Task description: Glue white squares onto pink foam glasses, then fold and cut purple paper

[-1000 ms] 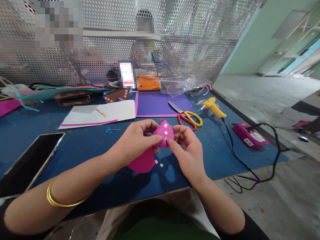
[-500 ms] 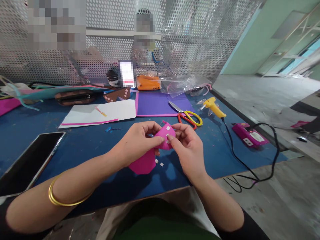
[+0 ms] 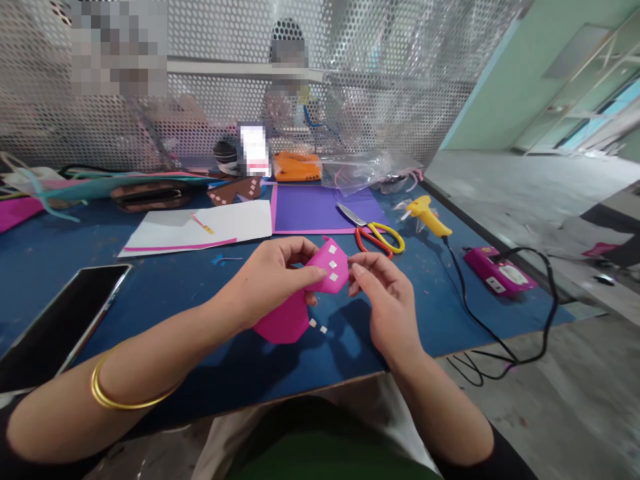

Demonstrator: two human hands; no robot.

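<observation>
My left hand (image 3: 273, 283) pinches a bright pink cut-out (image 3: 283, 320), of foam sheet or paper, between thumb and fingers. Three small white squares (image 3: 333, 265) run in a row down its upper right part. Just right of that edge is my right hand (image 3: 387, 293), its thumb and fingertips pressed together; whether anything is between them, or whether they touch the edge, I cannot tell. Two more loose white squares (image 3: 323, 329) lie on the blue table beneath the cut-out.
Red-and-yellow-handled scissors (image 3: 377, 233) lie partly on a purple sheet (image 3: 320, 208). A yellow glue gun (image 3: 427, 215) and a magenta power strip (image 3: 500, 270) are at the right, joined with black cable. At left lie a phone (image 3: 55, 327) and white paper (image 3: 215, 223). A perforated metal screen stands behind.
My right thumb has moved off the white squares, and the right hand has drawn slightly right, uncovering all three. The left hand keeps its hold, with the cut-out shifted slightly left.
</observation>
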